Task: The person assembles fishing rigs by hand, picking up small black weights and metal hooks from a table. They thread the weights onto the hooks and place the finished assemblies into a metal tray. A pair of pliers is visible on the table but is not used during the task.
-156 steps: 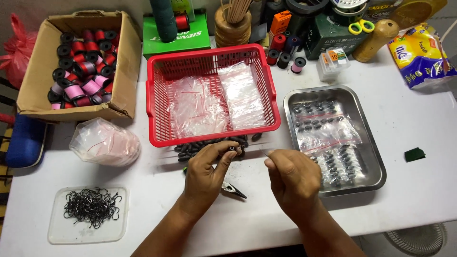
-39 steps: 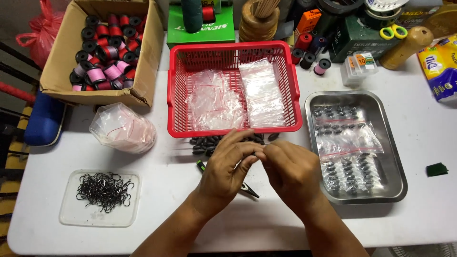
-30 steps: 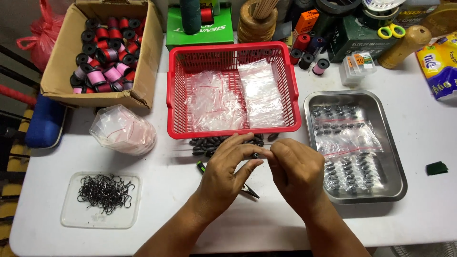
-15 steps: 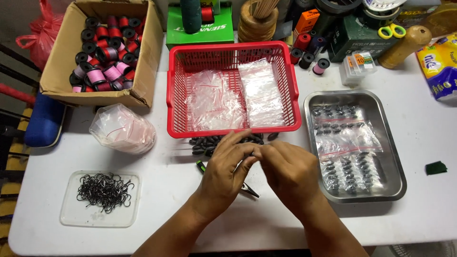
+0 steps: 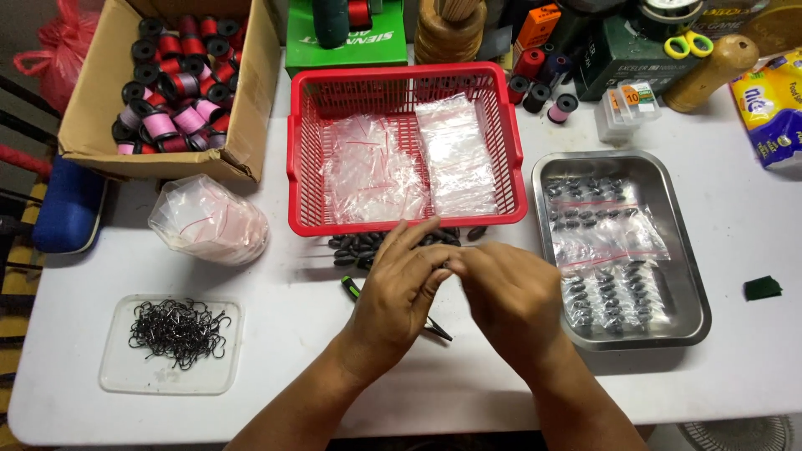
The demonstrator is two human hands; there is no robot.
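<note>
My left hand and my right hand meet fingertip to fingertip above the white table, just in front of a red mesh basket. They pinch something small between them; it is hidden by the fingers. A heap of small dark oval weights lies under my fingertips at the basket's front edge. A green-handled plier lies partly under my left hand. The basket holds clear zip bags.
A steel tray with bagged dark weights sits right. A clear lid of black hooks lies front left, a bundle of clear bags behind it. A cardboard box of thread spools stands back left. Tools and packets line the back.
My hands have stayed together at the same spot, fingers shifting slightly. The left fingers are now more stretched toward the basket. Nothing else on the table has moved.
</note>
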